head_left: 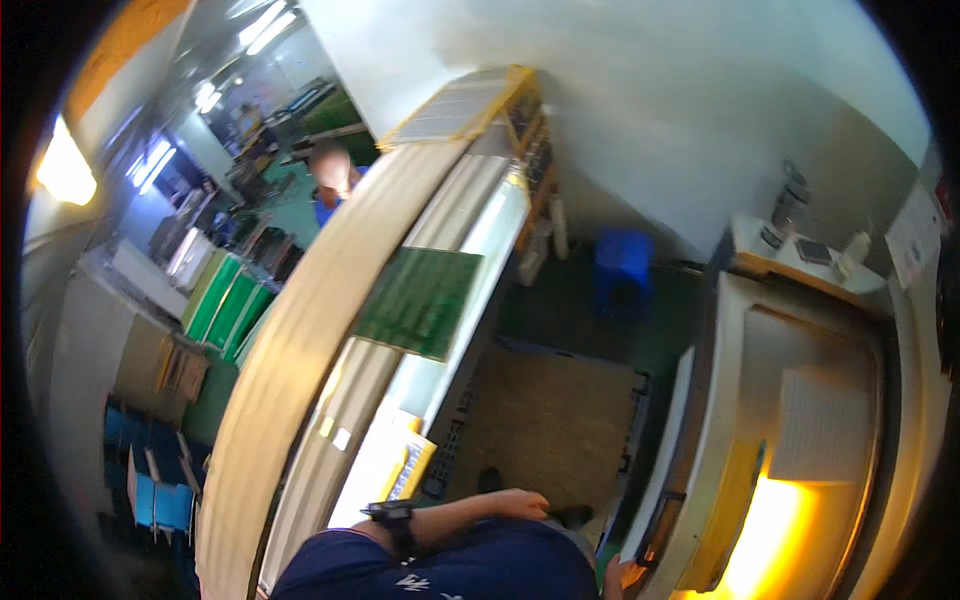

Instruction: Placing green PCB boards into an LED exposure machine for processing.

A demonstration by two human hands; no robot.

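Here, left hand [522, 503]: before the torso [480, 565], fingers loosely bent, nothing visible in them (a dark device [398, 527] straps the wrist).
Right hand [626, 575]: fingers curled by the dark handle [661, 522]; whether they grip it, I cannot tell.
Dark handle: on the lit cabinet's [800, 338] left edge.
Green panel [420, 300]: lying across the left bench [300, 340].

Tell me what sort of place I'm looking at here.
Probably a factory workroom, perhaps one handling flat panels: a green panel lies across a long, brightly lit bench, a large unit glows yellow on the right, and strip lights hang over the cluttered hall beyond.
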